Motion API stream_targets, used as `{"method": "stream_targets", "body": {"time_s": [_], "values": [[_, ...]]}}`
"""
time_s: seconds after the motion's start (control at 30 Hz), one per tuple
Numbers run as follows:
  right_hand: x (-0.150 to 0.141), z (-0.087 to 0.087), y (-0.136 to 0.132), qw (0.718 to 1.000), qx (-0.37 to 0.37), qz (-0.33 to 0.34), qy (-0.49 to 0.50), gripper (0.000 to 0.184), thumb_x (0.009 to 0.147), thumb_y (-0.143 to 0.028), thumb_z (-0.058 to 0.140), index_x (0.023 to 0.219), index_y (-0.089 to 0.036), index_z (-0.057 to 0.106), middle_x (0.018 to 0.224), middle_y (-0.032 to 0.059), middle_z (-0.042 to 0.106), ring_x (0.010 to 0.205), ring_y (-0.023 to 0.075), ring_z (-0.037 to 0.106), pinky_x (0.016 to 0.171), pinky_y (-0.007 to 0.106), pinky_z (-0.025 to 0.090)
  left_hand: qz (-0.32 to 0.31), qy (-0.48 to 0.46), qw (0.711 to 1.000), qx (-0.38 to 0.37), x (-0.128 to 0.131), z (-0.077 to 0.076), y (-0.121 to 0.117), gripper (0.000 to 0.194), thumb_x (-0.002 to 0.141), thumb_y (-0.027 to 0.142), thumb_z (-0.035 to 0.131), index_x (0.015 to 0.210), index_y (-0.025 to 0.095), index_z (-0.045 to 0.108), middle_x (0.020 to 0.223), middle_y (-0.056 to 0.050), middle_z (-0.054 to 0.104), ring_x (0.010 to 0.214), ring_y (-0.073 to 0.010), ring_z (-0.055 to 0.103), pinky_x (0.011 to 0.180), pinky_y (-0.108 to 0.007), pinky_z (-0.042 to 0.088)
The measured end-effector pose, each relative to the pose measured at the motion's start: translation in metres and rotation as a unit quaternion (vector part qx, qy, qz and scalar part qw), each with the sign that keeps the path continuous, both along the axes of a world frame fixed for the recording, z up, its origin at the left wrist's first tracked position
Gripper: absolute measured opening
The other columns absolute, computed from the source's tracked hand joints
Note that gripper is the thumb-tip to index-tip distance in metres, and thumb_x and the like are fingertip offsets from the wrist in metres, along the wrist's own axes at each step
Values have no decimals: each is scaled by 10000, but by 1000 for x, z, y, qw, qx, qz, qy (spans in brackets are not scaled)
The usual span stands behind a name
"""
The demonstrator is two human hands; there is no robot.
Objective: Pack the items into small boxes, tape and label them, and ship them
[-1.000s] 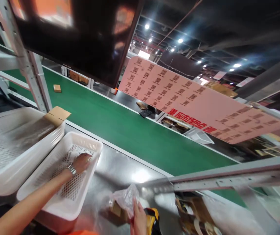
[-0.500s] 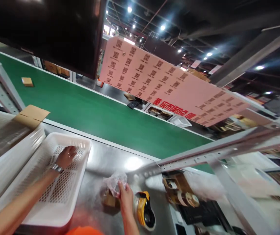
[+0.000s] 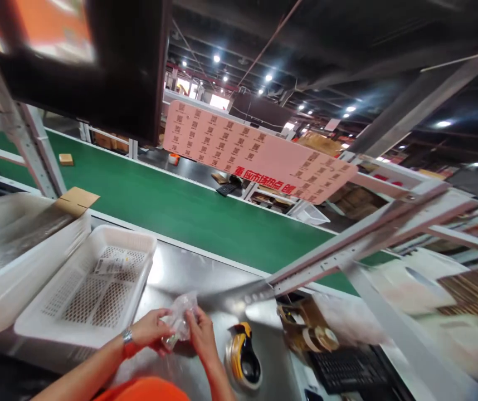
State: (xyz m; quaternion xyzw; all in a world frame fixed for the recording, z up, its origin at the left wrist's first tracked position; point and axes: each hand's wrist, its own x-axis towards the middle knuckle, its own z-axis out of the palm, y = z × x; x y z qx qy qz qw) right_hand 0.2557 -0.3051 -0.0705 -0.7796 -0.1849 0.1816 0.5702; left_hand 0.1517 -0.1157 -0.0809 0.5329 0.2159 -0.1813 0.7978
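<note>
Both of my hands meet over the steel worktop (image 3: 189, 273) on a small clear plastic bag (image 3: 179, 316). My left hand (image 3: 150, 329), a watch on its wrist, grips the bag's left side with curled fingers. Fingers of my right hand (image 3: 199, 335) pinch its right side. What is inside the bag I cannot make out. To the left, a white perforated basket (image 3: 134, 284) holds a paper label (image 3: 107, 265). A yellow and black tape dispenser (image 3: 242, 362) lies just right of my right hand.
A larger white basket (image 3: 22, 262) with a cardboard flap (image 3: 77, 199) stands at far left. The green conveyor belt (image 3: 189, 214) runs behind the worktop, a small box (image 3: 66, 159) on it. A pink code sheet (image 3: 255, 159) hangs overhead. Tape rolls (image 3: 310, 334) and a keyboard (image 3: 347, 370) lie right.
My left hand left the white basket, where the label now lies, and joined my right hand on the plastic bag. The view swung slightly.
</note>
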Motion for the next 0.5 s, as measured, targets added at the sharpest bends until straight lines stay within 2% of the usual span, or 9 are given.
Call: {"method": "stream_targets", "body": {"time_s": [0.1, 0.2, 0.27, 0.33, 0.43, 0.5], "values": [[-11, -1, -23, 997, -35, 23, -61, 572, 1048, -725, 610, 989, -218, 867, 844, 48, 824, 763, 230, 680, 759, 332, 529, 19, 27, 999, 27, -4, -10, -20, 976, 456, 780, 1075, 1140, 255, 617, 785, 26, 779, 653, -238, 813, 604, -310, 605], [-23, -1, -43, 992, -65, 26, -101, 457, 1068, -587, 574, 949, -237, 843, 743, 23, 757, 665, 206, 619, 679, 313, 458, 25, 44, 998, 43, -4, -13, -44, 937, 457, 896, 997, 991, 277, 541, 724, 28, 743, 631, -221, 784, 581, -284, 574], [-32, 0, -55, 990, -77, 29, -119, 343, 1033, -490, 605, 982, -260, 854, 771, 31, 785, 691, 224, 663, 698, 317, 469, 20, 54, 997, 49, -2, -10, -60, 870, 508, 893, 959, 960, 279, 540, 696, 27, 723, 637, -220, 773, 575, -275, 558], [-39, 2, -66, 989, -70, 38, -123, 288, 998, -421, 633, 1065, -293, 881, 881, 52, 850, 780, 259, 741, 762, 337, 518, 26, 70, 996, 55, 1, -6, -75, 737, 582, 811, 937, 932, 277, 568, 690, 20, 709, 638, -222, 766, 569, -281, 553], [-48, 5, -80, 994, -37, 56, -82, 329, 985, -412, 650, 1183, -330, 900, 1000, 63, 890, 849, 287, 798, 826, 373, 581, 42, 84, 992, 86, 5, 0, -89, 518, 735, 733, 816, 870, 273, 620, 663, -10, 692, 589, -225, 734, 517, -292, 516], [-51, 5, -87, 998, -7, 42, -48, 335, 971, -438, 675, 1187, -325, 906, 973, 55, 884, 832, 281, 797, 827, 383, 608, 14, 88, 987, 137, 8, 3, -94, 475, 834, 727, 704, 792, 259, 633, 632, -34, 680, 539, -216, 694, 471, -286, 460]]}}
